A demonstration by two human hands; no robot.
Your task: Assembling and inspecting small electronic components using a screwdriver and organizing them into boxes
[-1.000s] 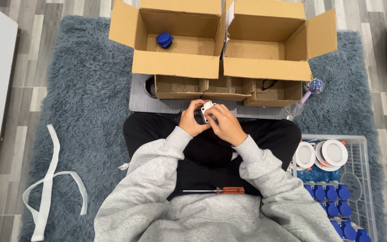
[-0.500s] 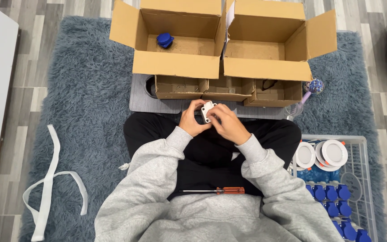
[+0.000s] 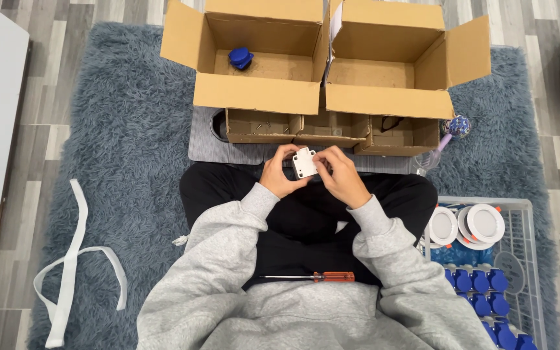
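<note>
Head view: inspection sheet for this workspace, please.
Surface: grey shag rug, grey board under boxes.
Job's things: white square part in both hands.
Clutter: screwdriver on lap; blue part in left box; wire basket with round lights, blue parts.
Grippers: left hand, right hand grip the part.
Cables: nothing seen; white strap.
Surroundings: wood-look floor.

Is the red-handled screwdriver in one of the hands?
No, the screwdriver lies on the lap, while both hands hold a small white square part.
</note>
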